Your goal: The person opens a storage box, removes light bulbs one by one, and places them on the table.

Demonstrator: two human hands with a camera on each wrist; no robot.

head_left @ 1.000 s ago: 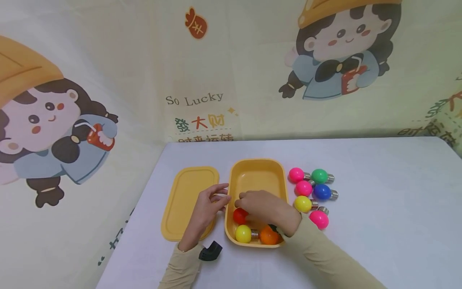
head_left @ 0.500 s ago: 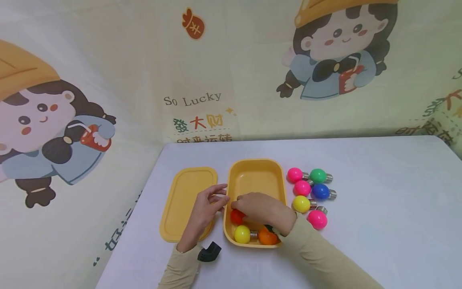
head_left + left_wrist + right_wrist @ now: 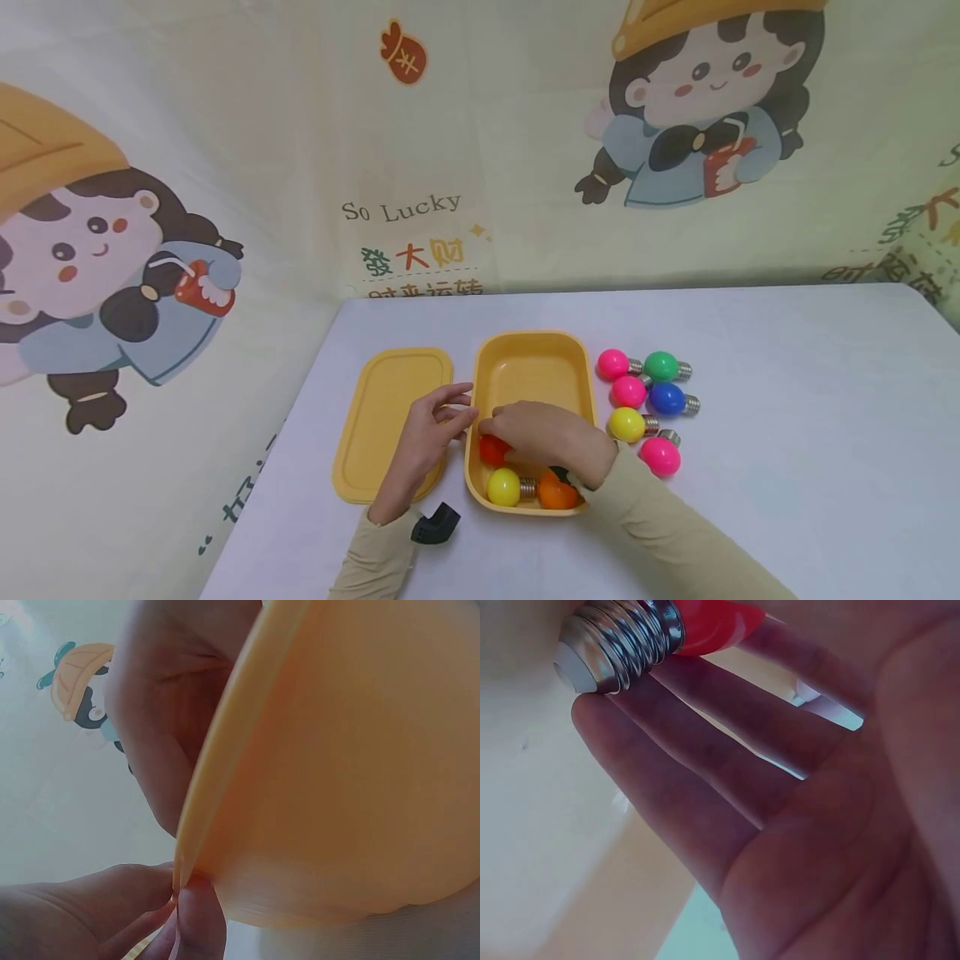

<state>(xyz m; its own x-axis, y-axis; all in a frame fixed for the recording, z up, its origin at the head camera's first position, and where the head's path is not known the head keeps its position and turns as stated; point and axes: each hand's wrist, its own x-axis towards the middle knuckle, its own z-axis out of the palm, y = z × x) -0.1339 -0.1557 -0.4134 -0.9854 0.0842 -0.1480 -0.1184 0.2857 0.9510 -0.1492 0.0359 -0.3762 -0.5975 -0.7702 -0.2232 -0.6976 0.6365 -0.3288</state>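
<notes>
A yellow plastic box (image 3: 536, 367) stands on the white table. My left hand (image 3: 429, 435) pinches its left rim between thumb and finger, as the left wrist view shows on the box wall (image 3: 337, 772). Reaching into the box, my right hand (image 3: 558, 437) holds a red light bulb (image 3: 493, 451) near the left wall. In the right wrist view the bulb's metal screw base (image 3: 622, 645) lies against the fingertips. Along the box's near side lie a yellow bulb (image 3: 504, 487) and an orange bulb (image 3: 558, 490), the latter partly covered by my right wrist.
Left of the box lies a flat yellow lid (image 3: 390, 417), partly under my left hand. Several loose bulbs lie to the right, among them a green bulb (image 3: 662, 367), a blue bulb (image 3: 667, 398) and a yellow one. A printed cloth (image 3: 525, 167) hangs behind the table.
Since a second ago my right hand has sunk slightly lower in the box with the red bulb. The left hand keeps its place at the rim. The head view has shifted a little.
</notes>
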